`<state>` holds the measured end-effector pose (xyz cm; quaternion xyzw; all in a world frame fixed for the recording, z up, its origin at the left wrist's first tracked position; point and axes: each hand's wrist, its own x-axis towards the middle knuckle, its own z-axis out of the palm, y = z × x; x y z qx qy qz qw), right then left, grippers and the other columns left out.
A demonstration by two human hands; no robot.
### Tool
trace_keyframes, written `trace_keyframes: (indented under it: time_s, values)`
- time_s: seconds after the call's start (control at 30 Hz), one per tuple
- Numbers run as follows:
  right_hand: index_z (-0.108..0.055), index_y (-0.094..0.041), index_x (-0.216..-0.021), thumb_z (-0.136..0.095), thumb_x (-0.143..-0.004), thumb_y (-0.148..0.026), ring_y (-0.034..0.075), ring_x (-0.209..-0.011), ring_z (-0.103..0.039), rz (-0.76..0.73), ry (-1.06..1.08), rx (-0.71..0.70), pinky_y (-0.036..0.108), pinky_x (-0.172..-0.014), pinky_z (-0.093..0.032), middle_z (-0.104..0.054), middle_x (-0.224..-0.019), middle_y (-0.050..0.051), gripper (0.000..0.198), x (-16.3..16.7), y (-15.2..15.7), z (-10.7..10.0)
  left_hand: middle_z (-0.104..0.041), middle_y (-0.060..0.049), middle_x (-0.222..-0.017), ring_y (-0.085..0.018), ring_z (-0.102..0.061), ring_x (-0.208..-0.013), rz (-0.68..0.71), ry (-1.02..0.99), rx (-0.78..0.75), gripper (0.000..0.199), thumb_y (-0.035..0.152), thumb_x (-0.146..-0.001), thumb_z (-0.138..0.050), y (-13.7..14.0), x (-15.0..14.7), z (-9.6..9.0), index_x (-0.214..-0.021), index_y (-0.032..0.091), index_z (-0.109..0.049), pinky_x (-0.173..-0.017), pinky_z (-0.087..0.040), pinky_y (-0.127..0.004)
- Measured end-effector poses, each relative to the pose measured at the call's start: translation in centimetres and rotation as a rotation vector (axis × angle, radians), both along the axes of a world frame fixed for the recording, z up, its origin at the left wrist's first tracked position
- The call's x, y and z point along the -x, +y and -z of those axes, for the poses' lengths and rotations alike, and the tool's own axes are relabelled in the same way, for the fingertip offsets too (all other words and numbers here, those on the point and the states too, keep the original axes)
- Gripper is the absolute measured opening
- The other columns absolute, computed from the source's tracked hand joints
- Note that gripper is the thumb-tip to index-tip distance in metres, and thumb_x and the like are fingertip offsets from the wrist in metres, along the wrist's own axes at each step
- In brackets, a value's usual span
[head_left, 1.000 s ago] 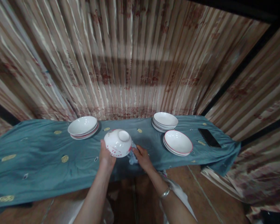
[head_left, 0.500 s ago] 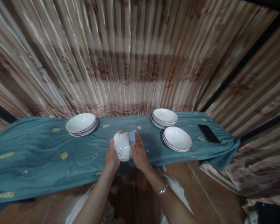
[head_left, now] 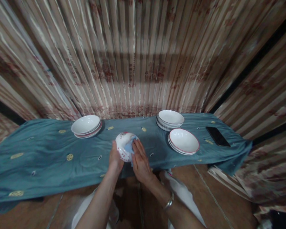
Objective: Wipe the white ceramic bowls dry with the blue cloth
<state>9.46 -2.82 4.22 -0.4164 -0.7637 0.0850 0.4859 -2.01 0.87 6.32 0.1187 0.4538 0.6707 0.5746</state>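
Observation:
A white bowl with red flower prints [head_left: 121, 147] is held up over the near edge of the table, its patterned outside facing me. My left hand [head_left: 115, 159] grips its left rim, thumb along the side. On the bowl's right part, my right hand [head_left: 141, 161] presses a light blue cloth [head_left: 129, 146] flat against the surface, fingers close together. Part of the cloth is hidden under those fingers.
Stacked bowls [head_left: 86, 124] stand on the left of the teal tablecloth [head_left: 50, 168]. To the right are a dark-rimmed stack [head_left: 171, 117] and a red-rimmed stack [head_left: 184, 140]. A black phone [head_left: 217, 136] lies farther right. A pleated curtain [head_left: 133, 63] hangs behind.
My right hand has slid the cloth leftward from the bowl's right edge onto its middle, spreading it out. The left hand keeps its grip. The view has shifted slightly.

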Motion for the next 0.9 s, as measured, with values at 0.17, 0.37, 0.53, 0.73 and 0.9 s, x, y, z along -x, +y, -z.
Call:
trace_keyframes:
  time_s: [0.17,0.37,0.53,0.73,0.9]
  values:
    - [-0.025,-0.018,-0.150,-0.034,-0.095,-0.012,0.023,-0.145,-0.020,-0.048,-0.163,-0.103,0.049,-0.115,-0.031,-0.037,-0.151,0.012,0.056,0.2,0.6,0.1,-0.071,-0.007,-0.072,-0.019,-0.067,-0.069,-0.018,0.257,-0.053,0.049,0.058,-0.079,-0.057,-0.7,-0.4,0.0,-0.089,0.011,-0.069,-0.067,-0.052,-0.028]
    - [-0.038,-0.017,-0.144,-0.035,-0.095,-0.017,0.023,-0.142,-0.030,-0.068,-0.145,-0.023,0.051,-0.115,-0.029,-0.043,-0.147,0.013,0.050,-0.2,1.5,-2.2,-0.049,0.002,-0.044,-0.010,-0.040,-0.040,0.144,0.493,-0.093,0.053,0.069,-0.067,-0.062,-2.1,-0.7,-0.5,-0.051,0.019,-0.056,-0.039,-0.032,-0.024]
    - [-0.050,-0.016,-0.135,-0.036,-0.096,-0.025,0.021,-0.134,-0.042,-0.132,-0.019,0.142,0.046,-0.114,-0.031,-0.052,-0.139,0.012,0.043,-1.5,2.4,-4.5,-0.044,0.001,-0.040,-0.011,-0.035,-0.038,0.264,0.608,-0.122,0.055,0.070,-0.067,-0.061,-3.4,-0.9,-1.4,-0.042,0.023,-0.046,-0.038,-0.030,-0.026]
    - [-0.068,-0.019,-0.110,-0.043,-0.091,-0.033,0.020,-0.105,-0.063,-0.210,0.333,0.538,0.037,-0.097,-0.047,-0.070,-0.110,0.004,0.034,-3.9,5.0,-4.1,-0.050,-0.002,-0.041,-0.014,-0.042,-0.040,0.348,0.617,-0.123,0.058,0.076,-0.063,-0.059,-4.7,-1.4,-1.7,-0.045,0.021,-0.053,-0.039,-0.032,-0.027]
    - [-0.072,-0.014,-0.081,-0.057,-0.081,-0.037,0.018,-0.070,-0.066,-0.180,0.678,0.715,0.032,-0.069,-0.053,-0.071,-0.074,0.004,0.028,-5.7,6.5,-1.5,-0.058,-0.004,-0.047,-0.015,-0.050,-0.044,0.330,0.539,-0.107,0.058,0.073,-0.066,-0.060,-5.0,-1.3,-1.3,-0.056,0.015,-0.064,-0.042,-0.039,-0.026]
